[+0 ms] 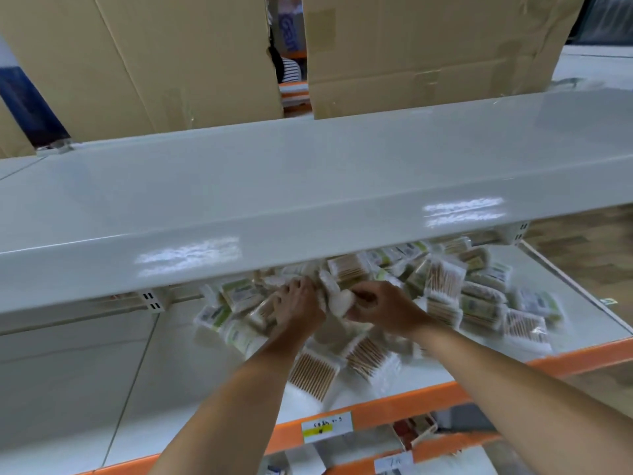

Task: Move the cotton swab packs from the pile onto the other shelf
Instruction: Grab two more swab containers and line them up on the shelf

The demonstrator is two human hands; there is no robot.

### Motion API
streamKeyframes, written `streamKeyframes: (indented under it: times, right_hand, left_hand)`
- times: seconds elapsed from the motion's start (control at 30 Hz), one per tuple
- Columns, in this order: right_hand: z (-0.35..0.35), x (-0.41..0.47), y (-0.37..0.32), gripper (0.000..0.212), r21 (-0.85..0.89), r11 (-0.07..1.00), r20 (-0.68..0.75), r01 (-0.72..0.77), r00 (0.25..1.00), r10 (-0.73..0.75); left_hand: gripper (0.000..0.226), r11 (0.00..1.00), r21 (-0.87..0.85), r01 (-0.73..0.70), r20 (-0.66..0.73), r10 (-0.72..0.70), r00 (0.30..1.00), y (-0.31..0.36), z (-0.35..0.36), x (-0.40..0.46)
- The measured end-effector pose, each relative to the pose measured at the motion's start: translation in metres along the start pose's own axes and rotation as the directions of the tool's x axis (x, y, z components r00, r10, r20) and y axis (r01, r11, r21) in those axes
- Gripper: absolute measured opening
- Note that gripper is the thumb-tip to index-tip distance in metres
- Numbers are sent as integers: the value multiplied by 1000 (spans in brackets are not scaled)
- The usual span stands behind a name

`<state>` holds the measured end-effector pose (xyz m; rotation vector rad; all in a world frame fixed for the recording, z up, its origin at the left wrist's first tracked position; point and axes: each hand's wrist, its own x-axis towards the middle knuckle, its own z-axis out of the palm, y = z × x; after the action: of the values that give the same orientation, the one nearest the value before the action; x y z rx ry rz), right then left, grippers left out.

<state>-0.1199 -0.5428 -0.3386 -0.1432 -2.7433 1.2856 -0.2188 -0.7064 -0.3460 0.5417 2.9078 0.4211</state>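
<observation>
Both hands are in the pile (394, 303) — right hand (383, 308) pinches one cotton swab pack (339, 301), left hand (296, 305) lies on packs, grip unclear. Next: lift it onto the upper shelf (308, 186).

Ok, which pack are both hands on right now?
Look under the front lip of the upper shelf, at the pile on the orange-edged shelf. The pack sits between the left hand and right hand, white and crumpled, unlike the flat neighbours.
</observation>
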Motion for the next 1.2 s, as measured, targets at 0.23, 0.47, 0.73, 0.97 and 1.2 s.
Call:
streamKeyframes:
  times: [0.23, 0.47, 0.73, 0.97, 1.2]
  right_hand:
    - [-13, -4, 11, 10, 429, 888, -1, -163, 984, 180]
    - [-25, -7, 1, 31, 697, 665, 166, -268, 963, 214]
    - [-10, 1, -18, 25, 816, 483, 216, -318, 942, 256]
    - [5, 9, -34, 39, 819, 460, 257, -343, 936, 241]
    - [20, 8, -41, 55, 770, 536, 259, -346, 937, 234]
  left_hand:
    - [50, 983, 174, -57, -170, 87, 982, -8, 17, 0]
    - [60, 986, -163, -43, -159, 17, 987, -19, -3, -5]
    - [42, 236, -941, 243, 252, 8, 968, -24, -36, -33]
    - [44, -106, -903, 416, 394, 181, 901, -37, -50, -45]
    - [45, -153, -897, 416, 366, 274, 889, -57, -53, -52]
